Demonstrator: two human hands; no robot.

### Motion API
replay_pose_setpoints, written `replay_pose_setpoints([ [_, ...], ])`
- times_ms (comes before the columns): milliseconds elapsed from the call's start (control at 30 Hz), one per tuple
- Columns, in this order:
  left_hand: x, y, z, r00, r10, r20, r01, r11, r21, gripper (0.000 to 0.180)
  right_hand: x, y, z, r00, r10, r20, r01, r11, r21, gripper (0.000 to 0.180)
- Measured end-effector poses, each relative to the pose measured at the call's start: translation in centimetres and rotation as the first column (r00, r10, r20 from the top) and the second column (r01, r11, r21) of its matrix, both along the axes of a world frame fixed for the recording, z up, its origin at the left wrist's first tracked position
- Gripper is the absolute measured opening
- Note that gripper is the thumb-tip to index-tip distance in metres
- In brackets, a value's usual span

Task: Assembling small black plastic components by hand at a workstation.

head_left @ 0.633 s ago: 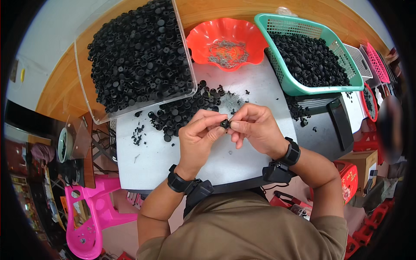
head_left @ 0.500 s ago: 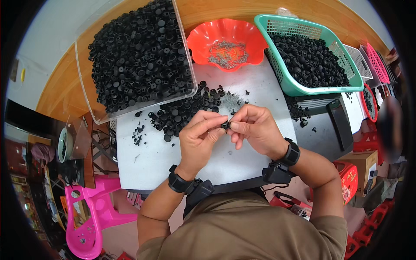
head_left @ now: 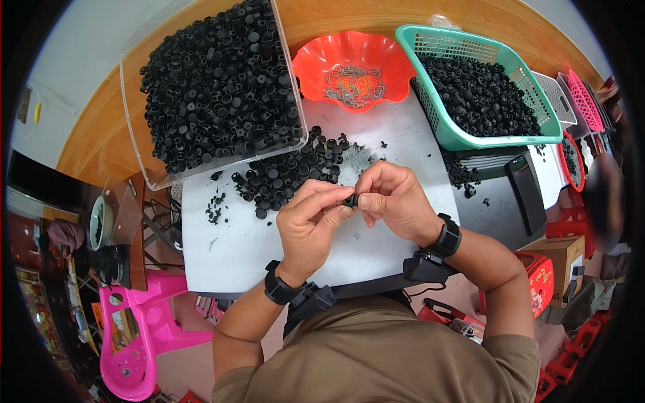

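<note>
While both meet above the desk (head_left: 228, 242), the left hand (head_left: 310, 225) and right hand (head_left: 395, 200) pinch one black cap (head_left: 350, 200). Loose caps (head_left: 289, 176) lie just beyond.

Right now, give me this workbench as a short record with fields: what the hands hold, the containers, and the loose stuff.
hands: left hand and right hand pinch one small black plastic cap between their fingertips
clear bin: heaped with black caps
red bowl: small metal springs
green basket: black parts
loose pile: black caps on the grey table, just beyond the hands
pink stool: lower left, beside the table
</note>
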State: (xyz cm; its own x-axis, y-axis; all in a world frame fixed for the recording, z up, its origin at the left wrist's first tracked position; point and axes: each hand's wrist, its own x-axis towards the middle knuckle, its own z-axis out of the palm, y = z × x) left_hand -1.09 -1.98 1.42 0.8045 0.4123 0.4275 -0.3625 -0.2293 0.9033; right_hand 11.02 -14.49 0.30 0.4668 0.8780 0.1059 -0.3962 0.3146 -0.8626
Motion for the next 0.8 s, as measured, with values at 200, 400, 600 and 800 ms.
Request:
replay_pose_setpoints([
  [200,-0.2,-0.2,0.0,0.999,-0.022,0.030,0.026,0.994,-0.106,0.026,-0.7,0.3,0.5,0.997,0.036,-0.070,-0.033,0.999,0.034,0.009],
  [400,-0.3,-0.5,0.0,0.995,-0.077,0.059,0.090,0.961,-0.260,0.022,-1.0,0.6,0.1,0.990,0.074,-0.124,-0.068,0.996,0.058,0.012],
  [600,0.1,-0.2,0.1,0.992,-0.119,0.035,0.124,0.922,-0.368,0.022,-0.5,0.5,1.0,0.995,0.071,-0.074,-0.071,0.997,0.011,0.011],
  [800,0.3,0.0,-0.2,0.981,-0.190,0.027,0.163,0.746,-0.645,0.021,0.9,-0.1,2.0,0.769,-0.181,0.613,0.159,0.983,0.090,0.026],
])
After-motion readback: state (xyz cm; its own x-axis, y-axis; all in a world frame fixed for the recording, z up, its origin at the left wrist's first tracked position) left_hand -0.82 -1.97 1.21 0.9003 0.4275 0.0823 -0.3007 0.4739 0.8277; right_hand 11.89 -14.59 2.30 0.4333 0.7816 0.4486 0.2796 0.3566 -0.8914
